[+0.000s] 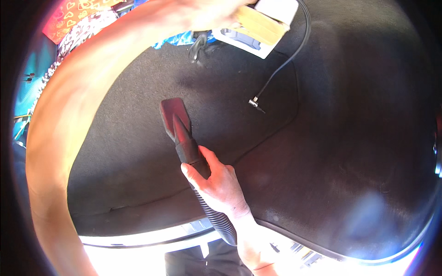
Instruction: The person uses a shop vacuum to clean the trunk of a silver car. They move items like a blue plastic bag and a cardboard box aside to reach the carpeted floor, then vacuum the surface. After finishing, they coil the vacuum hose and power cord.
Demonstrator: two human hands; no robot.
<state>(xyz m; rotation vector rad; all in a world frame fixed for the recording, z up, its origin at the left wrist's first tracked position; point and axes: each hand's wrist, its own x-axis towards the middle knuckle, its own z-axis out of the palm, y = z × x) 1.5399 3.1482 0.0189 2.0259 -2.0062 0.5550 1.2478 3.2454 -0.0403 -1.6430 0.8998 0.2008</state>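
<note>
My right hand (221, 186) is closed around the black neck of a vacuum cleaner nozzle (176, 119), whose flat head rests on or just above the dark carpet (138, 114) of a car's cargo area. A ribbed black hose (219, 219) runs back beneath the wrist. My left arm reaches along the left side to the top, where my left hand (224, 12) is at an opened cardboard box (264, 26) with a printed picture; its fingers are blurred and partly cut off, so its grip cannot be told.
A dark cable (288, 60) with a metal end fitting (253, 102) lies on the carpet right of the nozzle. Patterned bags (74, 17) and blue plastic (178, 39) are at the upper left. The bright cargo sill (145, 238) crosses the near edge.
</note>
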